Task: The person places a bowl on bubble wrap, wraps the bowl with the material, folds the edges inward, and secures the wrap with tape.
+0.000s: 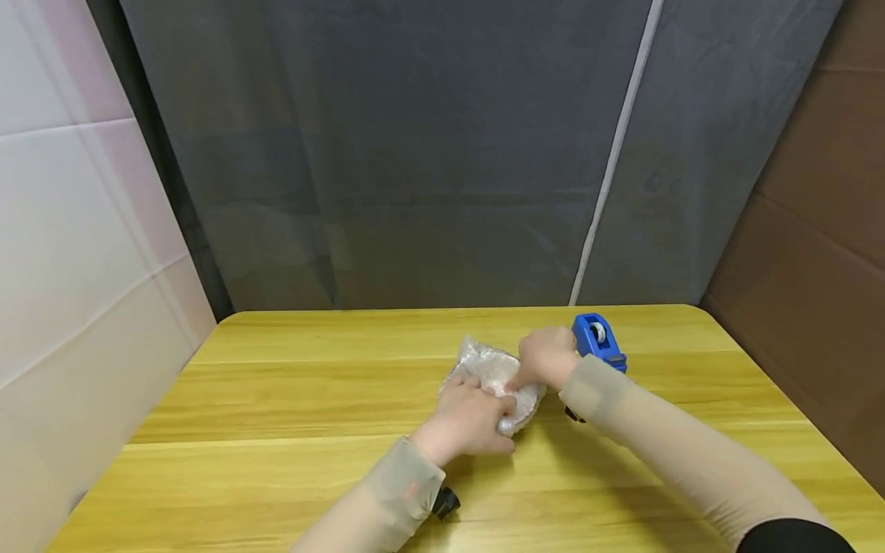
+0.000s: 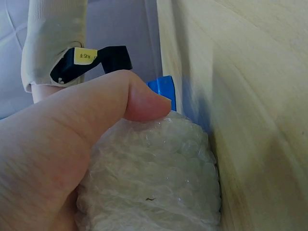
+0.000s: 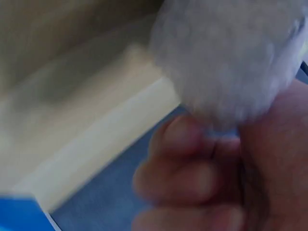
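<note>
A bundle of clear bubble wrap (image 1: 489, 370) is on the wooden table, right of its middle; what it encloses is hidden. My left hand (image 1: 469, 420) grips its near left side, fingers spread over the top. In the left wrist view the thumb lies bent along the edge of the bubble wrap (image 2: 159, 168). From the far right side my right hand (image 1: 548, 358) holds the wrap, its thumb on the upper face. The blurred right wrist view has curled fingers (image 3: 183, 178) just under the bundle (image 3: 221, 62).
A blue tape dispenser (image 1: 598, 339) with a roll in it stands right beside my right hand, partly behind the wrist. The yellow wood-grain table (image 1: 276, 399) ends at a grey curtain (image 1: 429, 169). A white panel (image 1: 83, 200) flanks it on the left, a brown one (image 1: 816, 230) on the right.
</note>
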`<state>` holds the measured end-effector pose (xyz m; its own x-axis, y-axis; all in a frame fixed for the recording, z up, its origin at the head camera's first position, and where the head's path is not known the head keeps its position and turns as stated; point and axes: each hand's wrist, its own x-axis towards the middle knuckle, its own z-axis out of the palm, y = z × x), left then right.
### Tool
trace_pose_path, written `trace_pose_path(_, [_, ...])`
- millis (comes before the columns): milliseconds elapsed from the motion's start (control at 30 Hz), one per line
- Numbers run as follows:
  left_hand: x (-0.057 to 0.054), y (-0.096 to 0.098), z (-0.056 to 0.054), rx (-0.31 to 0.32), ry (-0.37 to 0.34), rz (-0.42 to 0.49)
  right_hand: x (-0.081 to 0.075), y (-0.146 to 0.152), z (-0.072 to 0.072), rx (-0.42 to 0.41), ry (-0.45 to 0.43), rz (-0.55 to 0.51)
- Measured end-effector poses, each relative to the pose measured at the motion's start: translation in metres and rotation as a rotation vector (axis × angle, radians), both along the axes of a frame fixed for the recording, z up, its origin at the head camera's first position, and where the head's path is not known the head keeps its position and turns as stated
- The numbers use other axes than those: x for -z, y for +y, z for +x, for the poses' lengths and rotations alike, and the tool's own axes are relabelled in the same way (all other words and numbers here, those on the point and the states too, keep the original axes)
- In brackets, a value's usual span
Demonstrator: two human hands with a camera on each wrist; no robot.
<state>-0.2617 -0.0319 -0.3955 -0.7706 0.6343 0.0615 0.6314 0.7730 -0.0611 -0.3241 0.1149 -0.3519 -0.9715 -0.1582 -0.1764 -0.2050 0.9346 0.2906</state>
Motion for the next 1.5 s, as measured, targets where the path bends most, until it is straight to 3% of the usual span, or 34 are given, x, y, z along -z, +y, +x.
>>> trace_pose_path(233, [0.001,-0.003,0.005,0.0,-0.025,0.005,0.009,0.008,-0.002,-0.046,-0.171,-0.304])
trace_pose_path(500, [-0.003,-0.021,0.003,-0.048,-0.031,-0.005,0.013,-0.003,-0.019,-0.173,-0.271,-0.425])
trace_pose_path(600, [0.0,-0.024,0.002,-0.063,-0.041,0.002,0.022,0.003,-0.026,-0.21,-0.327,-0.527])
trace_pose_path(733, [0.006,-0.025,0.001,-0.095,-0.051,0.032,0.038,0.016,-0.031,-0.134,-0.423,-0.781])
trace_pose_path(867, [0.009,-0.021,-0.003,-0.155,-0.036,0.051,0.053,0.024,-0.036,-0.02,-0.457,-1.048])
trace_pose_path(1000, [0.01,-0.015,-0.006,-0.226,-0.036,0.023,0.066,0.028,-0.039,0.038,-0.446,-1.204])
trace_pose_path(1167, [0.011,-0.004,-0.006,-0.314,-0.017,0.008,0.076,0.033,-0.039,0.02,-0.364,-1.241])
trace_pose_path(1300, [0.011,0.0,-0.008,-0.345,-0.004,0.019,0.08,0.034,-0.038,0.023,-0.321,-1.241])
trace_pose_path(1500, [0.004,-0.007,-0.007,-0.339,-0.106,0.072,0.08,0.031,-0.036,0.022,-0.337,-1.238])
